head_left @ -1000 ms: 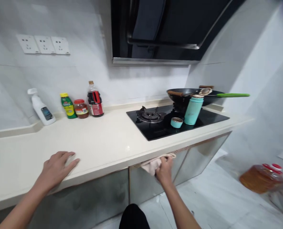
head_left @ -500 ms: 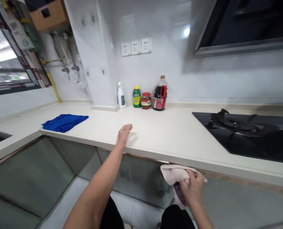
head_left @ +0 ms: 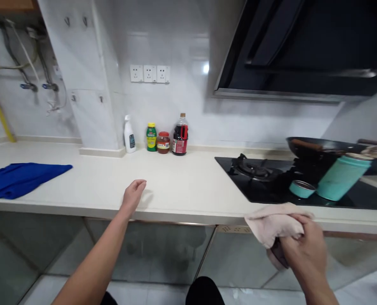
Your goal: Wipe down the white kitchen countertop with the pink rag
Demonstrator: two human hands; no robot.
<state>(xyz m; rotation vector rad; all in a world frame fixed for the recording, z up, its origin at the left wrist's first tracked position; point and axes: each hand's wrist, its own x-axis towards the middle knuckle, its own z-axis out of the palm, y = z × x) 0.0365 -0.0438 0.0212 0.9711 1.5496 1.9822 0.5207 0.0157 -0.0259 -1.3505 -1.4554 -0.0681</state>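
My right hand (head_left: pixel 309 245) grips a pale pink cloth (head_left: pixel 277 222), bunched up, with a darker purple-brown part hanging below the fingers. The cloth is at the counter's front edge, just in front of the black gas stove (head_left: pixel 271 195). Over the counter (head_left: pixel 182 186), my left hand (head_left: pixel 133 195) hovers with its fingers drawn together and nothing visible in them. A blue cloth (head_left: pixel 23 180) lies spread on the counter to the left.
By the wall stand a white spray bottle (head_left: pixel 129 135), a green bottle with a yellow cap (head_left: pixel 151 137), a red-lidded jar (head_left: pixel 163 143) and a dark sauce bottle (head_left: pixel 180 137). On the stove are a wok (head_left: pixel 331 146), a turquoise canister (head_left: pixel 342 180) and a small turquoise cup (head_left: pixel 302 189). A range hood (head_left: pixel 290 51) overhangs.
The view has swung right, bringing the wok and turquoise containers into sight. My right hand has carried the pink cloth right and up to the counter edge by the stove.
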